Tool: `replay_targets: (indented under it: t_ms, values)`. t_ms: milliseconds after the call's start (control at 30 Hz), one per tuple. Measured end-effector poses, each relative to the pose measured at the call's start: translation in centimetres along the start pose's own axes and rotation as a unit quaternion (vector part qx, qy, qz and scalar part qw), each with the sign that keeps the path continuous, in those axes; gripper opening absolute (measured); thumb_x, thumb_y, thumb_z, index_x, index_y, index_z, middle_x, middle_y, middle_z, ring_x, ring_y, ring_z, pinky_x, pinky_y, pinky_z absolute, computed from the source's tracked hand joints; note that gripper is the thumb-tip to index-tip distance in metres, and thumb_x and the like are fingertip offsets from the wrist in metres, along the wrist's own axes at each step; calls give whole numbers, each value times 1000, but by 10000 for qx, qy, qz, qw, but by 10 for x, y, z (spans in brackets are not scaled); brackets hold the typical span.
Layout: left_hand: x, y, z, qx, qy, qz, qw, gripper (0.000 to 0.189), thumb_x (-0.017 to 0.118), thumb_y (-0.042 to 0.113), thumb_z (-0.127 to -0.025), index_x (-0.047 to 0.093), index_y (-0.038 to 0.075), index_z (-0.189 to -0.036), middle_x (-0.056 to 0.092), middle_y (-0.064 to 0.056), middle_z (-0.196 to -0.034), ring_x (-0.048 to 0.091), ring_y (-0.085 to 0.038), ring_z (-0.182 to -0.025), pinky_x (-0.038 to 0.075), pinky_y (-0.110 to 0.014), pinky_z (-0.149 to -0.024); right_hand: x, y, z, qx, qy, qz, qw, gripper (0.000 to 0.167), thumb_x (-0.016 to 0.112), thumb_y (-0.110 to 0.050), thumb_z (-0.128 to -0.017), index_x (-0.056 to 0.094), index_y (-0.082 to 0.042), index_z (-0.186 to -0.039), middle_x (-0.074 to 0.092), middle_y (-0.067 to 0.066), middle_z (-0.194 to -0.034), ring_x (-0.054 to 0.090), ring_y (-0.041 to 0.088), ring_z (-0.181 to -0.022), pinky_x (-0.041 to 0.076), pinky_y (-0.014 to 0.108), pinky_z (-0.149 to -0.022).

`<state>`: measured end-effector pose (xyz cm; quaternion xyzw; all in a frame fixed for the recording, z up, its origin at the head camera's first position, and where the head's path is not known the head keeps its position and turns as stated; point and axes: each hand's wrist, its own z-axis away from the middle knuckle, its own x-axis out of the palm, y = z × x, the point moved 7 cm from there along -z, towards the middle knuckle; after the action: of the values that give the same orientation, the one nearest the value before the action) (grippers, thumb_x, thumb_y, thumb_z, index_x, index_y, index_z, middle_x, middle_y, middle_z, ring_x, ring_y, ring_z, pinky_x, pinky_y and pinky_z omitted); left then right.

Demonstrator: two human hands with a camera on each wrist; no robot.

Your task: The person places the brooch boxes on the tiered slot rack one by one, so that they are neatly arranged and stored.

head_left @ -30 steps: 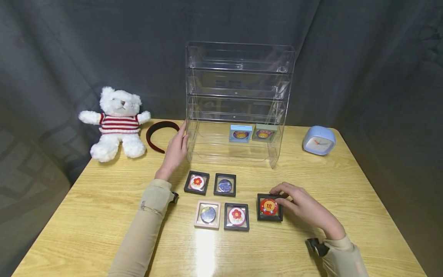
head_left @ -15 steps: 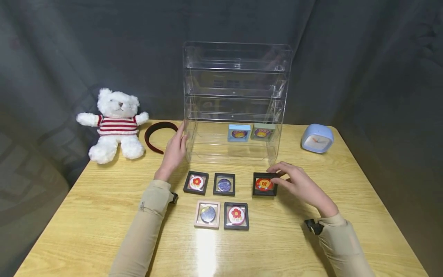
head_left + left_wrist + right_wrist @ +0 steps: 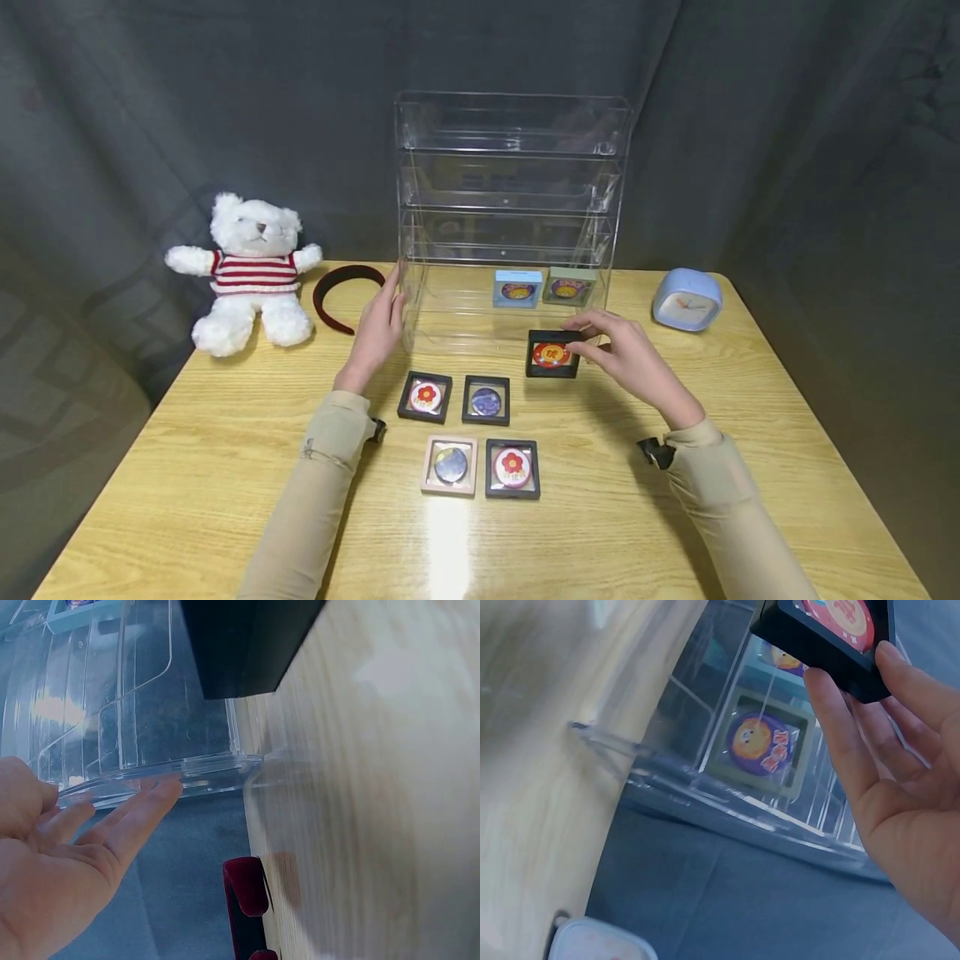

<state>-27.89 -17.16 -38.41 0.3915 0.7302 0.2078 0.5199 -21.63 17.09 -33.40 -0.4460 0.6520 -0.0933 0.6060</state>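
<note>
Between its thumb and fingers my right hand [image 3: 633,362] pinches a black square display frame [image 3: 552,372] with a red round badge inside, raised off the table in front of the clear tiered rack [image 3: 513,204]. The right wrist view shows the thumb on the black frame's [image 3: 840,656] near face and fingers behind it. My left hand [image 3: 377,331] rests against the rack's left side, fingers extended along the clear edge, as the left wrist view confirms. A blue framed badge [image 3: 517,289] and a green framed badge [image 3: 569,287] stand on the rack's lowest tier, toward the right.
Before the rack lie two flower-badge frames [image 3: 425,397], a black frame with a purple badge [image 3: 486,401] and a pink frame [image 3: 449,465]. A white teddy bear [image 3: 255,271] and dark red headband [image 3: 327,292] are at left; a blue clock [image 3: 687,300] sits at right.
My right hand has lifted the black frame with the red badge and carried it forward and left toward the rack. The left hand stays at the rack's side.
</note>
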Motion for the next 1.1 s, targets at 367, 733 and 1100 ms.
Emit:
replay_targets:
  t_ms: [367,733,1100]
  values:
    - [-2,1,1,-11,21,-27,10000,56,42,5,-116,25,0,-169,44,-29,-162,53,-48,-138,37,-56,-121,-4,-20,-31,-88,317,26,9995,26,78,-5,-98,75,0,-124,73,18,-123,71,38,-109,63,49,-87]
    - [-1,3,3,13,24,6,10000,56,42,4,-116,25,0,-169,39,-26,-165,52,-48,-139,37,-55,-121,6,-35,-58,-350,565,-49,9978,31,81,-1,-95,75,-1,-125,73,14,-118,71,31,-104,62,44,-84]
    - [-1,1,1,2,52,-13,10000,56,42,4,-115,27,0,-169,43,-28,-162,54,-49,-137,38,-57,-120,18,-54,-86,-524,486,-57,9974,30,74,3,-99,72,4,-130,69,19,-128,71,35,-113,61,41,-94]
